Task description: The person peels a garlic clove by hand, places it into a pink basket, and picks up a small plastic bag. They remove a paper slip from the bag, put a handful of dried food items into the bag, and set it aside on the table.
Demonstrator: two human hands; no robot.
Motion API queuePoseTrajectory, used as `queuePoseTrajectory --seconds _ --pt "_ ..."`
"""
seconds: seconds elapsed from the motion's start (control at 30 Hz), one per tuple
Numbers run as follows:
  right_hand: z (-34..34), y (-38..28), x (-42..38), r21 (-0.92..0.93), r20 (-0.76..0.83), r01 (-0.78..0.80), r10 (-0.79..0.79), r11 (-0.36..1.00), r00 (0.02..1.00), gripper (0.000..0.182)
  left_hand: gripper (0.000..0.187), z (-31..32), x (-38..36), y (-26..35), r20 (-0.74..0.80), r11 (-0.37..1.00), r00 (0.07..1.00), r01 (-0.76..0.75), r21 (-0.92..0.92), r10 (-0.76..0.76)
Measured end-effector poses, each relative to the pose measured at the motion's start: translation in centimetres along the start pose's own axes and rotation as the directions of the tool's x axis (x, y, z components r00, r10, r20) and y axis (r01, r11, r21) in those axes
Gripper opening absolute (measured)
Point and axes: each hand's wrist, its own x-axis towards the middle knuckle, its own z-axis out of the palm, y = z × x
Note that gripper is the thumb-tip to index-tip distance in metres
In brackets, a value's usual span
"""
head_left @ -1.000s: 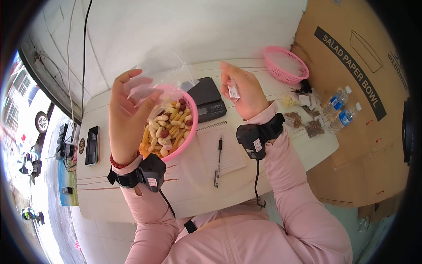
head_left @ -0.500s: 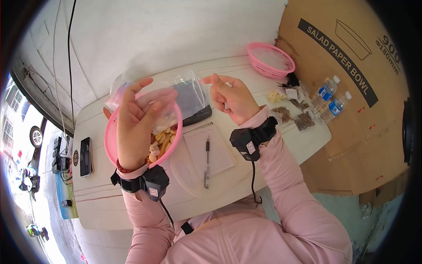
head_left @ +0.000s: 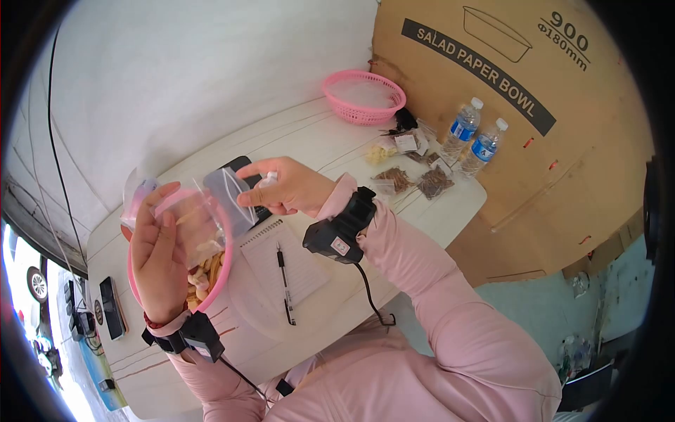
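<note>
My left hand is closed on a clear zip bag, above a pink basket. Foods in pale, yellow and reddish pieces fill the basket. At the bag's mouth is my right hand, index finger and thumb right at its edge. A small white object is tucked in the curled fingers of that hand; its kind cannot be made out. Behind the bag, a dark flat device is partly hidden. More clear plastic stands behind my left hand.
A spiral notebook with a pen lies right of the basket. Another pink basket, water bottles and small bags of dried brown pieces are at the back right, before a cardboard box. A phone lies left.
The view has swung to the right. My right hand has come closer to the left, its fingers now at the bag's mouth. My left hand still holds the bag over the basket.
</note>
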Motion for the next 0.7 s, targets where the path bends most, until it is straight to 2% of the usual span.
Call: queuePoseTrajectory --seconds 0.03,0.1,0.17,0.23,0.27,0.3,0.33,0.37,0.4,0.43,0.47,0.53,0.63,0.7 --pt "-0.4 0.2 0.1 -0.003 -0.006 0.002 -0.002 1.000 1.000 0.023 0.035 -0.2 0.0 -0.1 0.065 1.000 0.998 0.014 0.016 -0.015" --pt "-1.0 0.4 0.2 0.086 0.188 -0.038 0.021 0.996 0.982 0.022 0.036 0.2 0.0 0.0 0.044 0.997 0.999 0.017 0.079 -0.020" --pt "-1.9 0.6 0.4 0.118 0.169 -0.003 -0.017 0.993 0.985 0.018 0.036 0.6 0.1 0.2 0.022 0.990 0.999 0.022 0.143 -0.025" --pt "-3.8 0.8 1.3 0.097 0.061 0.069 -0.075 0.993 0.995 0.014 0.037 1.0 0.3 0.4 -0.261 0.994 0.961 -0.069 0.089 0.090" --pt "-4.9 0.5 1.6 0.078 -0.041 0.106 -0.103 0.991 0.994 0.012 0.037 0.2 0.4 0.4 -0.284 0.988 0.950 -0.101 0.116 0.130" --pt "-6.4 0.2 2.0 0.064 -0.129 0.129 -0.120 0.990 0.984 0.012 0.037 -0.4 0.4 0.4 -0.278 0.988 0.952 -0.100 0.114 0.128" --pt "-8.2 -0.2 2.5 0.047 -0.214 0.150 -0.137 0.987 0.967 0.012 0.037 -1.0 0.4 0.4 -0.310 0.972 0.928 -0.157 0.175 0.206" --pt "-9.9 -0.6 3.1 0.001 -0.342 0.152 -0.143 0.988 0.929 0.012 0.037 -1.6 0.5 0.4 -0.338 0.948 0.897 -0.213 0.237 0.286" --pt "-11.8 -1.1 3.7 -0.046 -0.461 0.147 -0.151 0.988 0.874 0.012 0.036 -2.1 0.5 0.5 -0.338 0.938 0.890 -0.221 0.267 0.306" --pt "-14.2 -1.3 4.4 -0.023 -0.515 0.159 -0.148 0.987 0.844 0.013 0.036 -2.1 0.4 0.5 -0.339 0.938 0.889 -0.223 0.265 0.307" --pt "-16.6 -1.5 5.1 -0.001 -0.565 0.172 -0.143 0.985 0.813 0.013 0.035 -2.0 0.3 0.6 -0.319 0.940 0.904 -0.199 0.277 0.285" --pt "-21.2 -1.7 6.3 0.062 -0.645 0.099 -0.036 0.993 0.763 0.017 0.034 -1.8 0.2 0.8 -0.302 0.939 0.914 -0.181 0.291 0.270" --pt "-24.9 -2.0 6.1 0.035 -0.674 0.066 -0.025 0.997 0.738 0.022 0.031 -1.1 0.1 1.0 -0.303 0.951 0.930 -0.118 0.286 0.206" --pt "-30.1 -0.1 7.7 -0.198 -0.707 -0.027 -0.124 0.980 0.696 0.022 0.027 -0.9 0.2 0.9 -0.323 0.935 0.914 -0.135 0.328 0.245"
